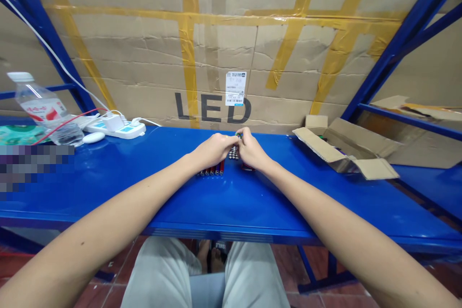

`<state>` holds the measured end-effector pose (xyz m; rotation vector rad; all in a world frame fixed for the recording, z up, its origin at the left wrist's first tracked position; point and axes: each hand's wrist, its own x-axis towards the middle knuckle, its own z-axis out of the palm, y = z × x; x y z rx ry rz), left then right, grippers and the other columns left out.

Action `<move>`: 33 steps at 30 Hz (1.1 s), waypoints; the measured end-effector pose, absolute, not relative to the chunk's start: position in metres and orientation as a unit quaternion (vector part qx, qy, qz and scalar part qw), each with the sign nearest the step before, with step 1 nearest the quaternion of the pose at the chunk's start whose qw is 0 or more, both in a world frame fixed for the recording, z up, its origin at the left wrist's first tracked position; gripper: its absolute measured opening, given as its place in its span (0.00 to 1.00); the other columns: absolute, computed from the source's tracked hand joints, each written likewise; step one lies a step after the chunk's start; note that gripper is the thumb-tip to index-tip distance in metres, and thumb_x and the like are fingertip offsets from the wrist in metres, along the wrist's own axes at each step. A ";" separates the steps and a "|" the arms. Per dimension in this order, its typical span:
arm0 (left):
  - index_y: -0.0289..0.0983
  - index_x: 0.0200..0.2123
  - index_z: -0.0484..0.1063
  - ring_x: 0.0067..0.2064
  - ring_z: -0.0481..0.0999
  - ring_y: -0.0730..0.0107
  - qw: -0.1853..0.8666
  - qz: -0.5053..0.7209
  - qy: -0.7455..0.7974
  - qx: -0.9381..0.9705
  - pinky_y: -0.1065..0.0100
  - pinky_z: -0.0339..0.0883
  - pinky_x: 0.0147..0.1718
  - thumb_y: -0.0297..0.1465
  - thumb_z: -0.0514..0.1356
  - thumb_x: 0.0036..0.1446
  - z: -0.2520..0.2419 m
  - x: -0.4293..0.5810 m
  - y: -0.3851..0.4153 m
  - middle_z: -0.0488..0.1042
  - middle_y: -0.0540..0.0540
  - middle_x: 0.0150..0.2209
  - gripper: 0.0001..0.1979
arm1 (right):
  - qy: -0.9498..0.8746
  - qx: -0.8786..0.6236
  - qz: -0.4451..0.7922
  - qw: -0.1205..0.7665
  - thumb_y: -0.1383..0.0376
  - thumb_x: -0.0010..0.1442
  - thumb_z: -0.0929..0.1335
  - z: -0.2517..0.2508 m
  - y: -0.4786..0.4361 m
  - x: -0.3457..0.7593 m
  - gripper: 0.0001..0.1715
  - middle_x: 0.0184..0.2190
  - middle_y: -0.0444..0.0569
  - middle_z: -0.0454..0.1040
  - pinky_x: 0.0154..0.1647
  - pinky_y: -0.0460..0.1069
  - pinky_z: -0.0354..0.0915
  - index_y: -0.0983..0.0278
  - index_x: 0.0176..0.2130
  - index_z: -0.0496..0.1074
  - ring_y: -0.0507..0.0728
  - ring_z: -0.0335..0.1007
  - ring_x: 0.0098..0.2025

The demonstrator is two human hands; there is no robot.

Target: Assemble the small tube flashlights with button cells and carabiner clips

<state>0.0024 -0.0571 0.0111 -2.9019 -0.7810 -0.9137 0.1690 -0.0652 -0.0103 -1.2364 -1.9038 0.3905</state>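
Observation:
My left hand (216, 148) and my right hand (251, 148) meet over the blue tabletop, fingers pinched together. Between the fingertips a small greenish piece (238, 133) shows; most of it is hidden, and its kind cannot be made out. Just below the fingertips, small shiny silver pieces (234, 153) lie grouped in rows between the hands. A row of slim red and dark tubes with metal ends (212, 172) lies by my left hand, partly covered by it. Under the edge of my right hand a dark red item (248, 167) peeks out.
An open cardboard box (339, 149) stands on the right of the blue table (231, 207). At left are a plastic bottle (46, 110), a white power strip (121, 127) with cables and a white oval object (94, 137). A large taped carton (144, 57) rises behind.

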 end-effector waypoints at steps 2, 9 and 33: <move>0.36 0.42 0.73 0.34 0.76 0.67 0.006 -0.275 -0.263 -0.925 0.68 0.62 0.32 0.25 0.51 0.64 0.012 0.003 -0.058 0.79 0.44 0.34 0.11 | -0.746 -0.507 0.167 0.399 0.69 0.62 0.57 -0.007 -0.062 0.174 0.11 0.36 0.53 0.72 0.39 0.52 0.64 0.64 0.45 0.57 0.58 0.69 0.38; 0.36 0.38 0.73 0.34 0.74 0.70 -0.073 -0.344 -0.379 -0.856 0.69 0.64 0.36 0.28 0.57 0.56 0.017 -0.013 -0.039 0.78 0.46 0.34 0.07 | -0.734 -0.616 0.143 0.246 0.66 0.62 0.60 0.012 -0.049 0.226 0.15 0.28 0.52 0.75 0.30 0.49 0.64 0.67 0.49 0.62 0.56 0.69 0.26; 0.37 0.26 0.71 0.33 0.74 0.66 -0.116 -0.173 -0.570 -0.795 0.69 0.63 0.30 0.28 0.60 0.45 0.010 -0.049 -0.005 0.78 0.44 0.29 0.02 | -0.743 -0.644 0.180 -0.012 0.74 0.50 0.67 0.020 -0.045 0.285 0.08 0.30 0.48 0.76 0.27 0.44 0.63 0.64 0.32 0.74 0.51 0.69 0.26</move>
